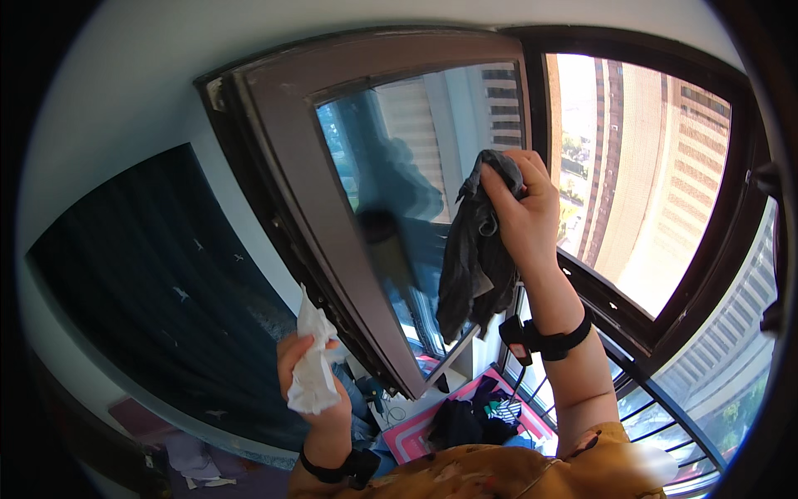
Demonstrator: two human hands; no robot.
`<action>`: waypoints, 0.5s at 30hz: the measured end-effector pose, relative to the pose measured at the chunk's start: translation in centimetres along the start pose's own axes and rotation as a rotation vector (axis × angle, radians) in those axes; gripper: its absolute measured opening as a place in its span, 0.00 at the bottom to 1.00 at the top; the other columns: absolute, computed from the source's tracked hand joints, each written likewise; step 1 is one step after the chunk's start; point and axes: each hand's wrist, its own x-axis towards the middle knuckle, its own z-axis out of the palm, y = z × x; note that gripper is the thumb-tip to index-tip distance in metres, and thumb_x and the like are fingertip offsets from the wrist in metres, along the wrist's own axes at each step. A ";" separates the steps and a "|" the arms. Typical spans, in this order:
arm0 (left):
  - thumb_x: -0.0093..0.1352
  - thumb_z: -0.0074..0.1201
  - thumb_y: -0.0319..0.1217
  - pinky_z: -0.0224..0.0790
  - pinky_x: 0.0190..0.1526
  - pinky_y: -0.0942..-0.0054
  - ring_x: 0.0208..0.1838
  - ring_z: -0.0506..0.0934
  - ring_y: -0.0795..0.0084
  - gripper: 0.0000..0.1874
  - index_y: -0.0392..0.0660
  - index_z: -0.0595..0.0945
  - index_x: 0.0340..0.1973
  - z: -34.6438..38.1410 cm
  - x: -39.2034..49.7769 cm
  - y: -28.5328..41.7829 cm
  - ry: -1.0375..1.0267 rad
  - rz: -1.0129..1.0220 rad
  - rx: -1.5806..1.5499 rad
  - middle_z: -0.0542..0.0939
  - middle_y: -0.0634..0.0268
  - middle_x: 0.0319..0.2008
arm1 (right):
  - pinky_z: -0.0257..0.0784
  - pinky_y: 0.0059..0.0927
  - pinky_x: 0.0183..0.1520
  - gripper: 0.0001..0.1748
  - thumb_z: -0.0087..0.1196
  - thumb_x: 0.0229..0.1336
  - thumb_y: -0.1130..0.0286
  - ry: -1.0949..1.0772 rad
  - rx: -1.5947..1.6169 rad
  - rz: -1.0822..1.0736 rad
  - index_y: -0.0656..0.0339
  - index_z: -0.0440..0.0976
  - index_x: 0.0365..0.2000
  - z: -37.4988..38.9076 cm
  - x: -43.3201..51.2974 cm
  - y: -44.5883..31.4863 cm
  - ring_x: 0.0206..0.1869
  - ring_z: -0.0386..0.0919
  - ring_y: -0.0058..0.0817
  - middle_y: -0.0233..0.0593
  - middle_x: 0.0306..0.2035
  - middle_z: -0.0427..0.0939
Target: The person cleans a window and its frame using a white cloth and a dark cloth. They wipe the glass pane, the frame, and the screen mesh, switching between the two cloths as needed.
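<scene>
In my right hand (533, 206) is a crumpled dark grey cloth (471, 262), pinched at its top and hanging down in front of the window pane (405, 118). Whether the cloth touches the glass I cannot tell. The pane sits in a brown window sash (280, 106) that stands swung inward. Lower down on the left, my left hand (293, 368) grips a crumpled white tissue or thin cloth (313, 374), close to the sash's hinge-side edge. The glass reflects a dark figure and buildings.
Beyond the open window frame (661, 330) tall buildings show. A metal railing (673, 411) runs outside at lower right. Below lie dark clothes (461, 421) on a pink and white surface (405, 440). A dark curtain (156, 280) with white bird shapes hangs at left.
</scene>
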 end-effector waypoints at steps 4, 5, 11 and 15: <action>0.69 0.61 0.35 0.77 0.41 0.69 0.41 0.79 0.66 0.18 0.45 0.78 0.52 1.0 -0.9 3.8 -0.353 0.143 -0.184 0.75 0.58 0.47 | 0.70 0.26 0.43 0.12 0.61 0.61 0.70 0.014 -0.028 0.037 0.72 0.77 0.36 -2.7 -2.0 1.9 0.39 0.76 0.28 0.39 0.38 0.76; 0.64 0.66 0.33 0.76 0.39 0.69 0.41 0.80 0.65 0.17 0.45 0.82 0.48 1.8 -1.5 4.7 -0.461 0.080 -0.269 0.77 0.58 0.43 | 0.69 0.25 0.44 0.12 0.59 0.64 0.70 0.014 0.008 0.078 0.73 0.76 0.37 -3.4 -2.3 2.2 0.39 0.75 0.27 0.39 0.39 0.76; 0.57 0.72 0.36 0.74 0.40 0.69 0.41 0.82 0.62 0.28 0.42 0.82 0.52 8.1 -2.5 4.7 -0.873 -0.066 -0.439 0.81 0.57 0.43 | 0.69 0.26 0.46 0.11 0.54 0.67 0.70 0.085 -0.035 0.376 0.72 0.76 0.38 -8.8 -4.7 2.8 0.40 0.75 0.27 0.39 0.39 0.77; 0.60 0.69 0.34 0.75 0.41 0.66 0.42 0.82 0.62 0.23 0.41 0.82 0.49 8.7 -2.3 5.2 -0.738 0.009 -0.345 0.81 0.57 0.41 | 0.72 0.28 0.43 0.09 0.66 0.52 0.75 -0.058 -0.168 0.108 0.67 0.80 0.34 -9.0 -5.2 0.8 0.38 0.78 0.31 0.40 0.37 0.77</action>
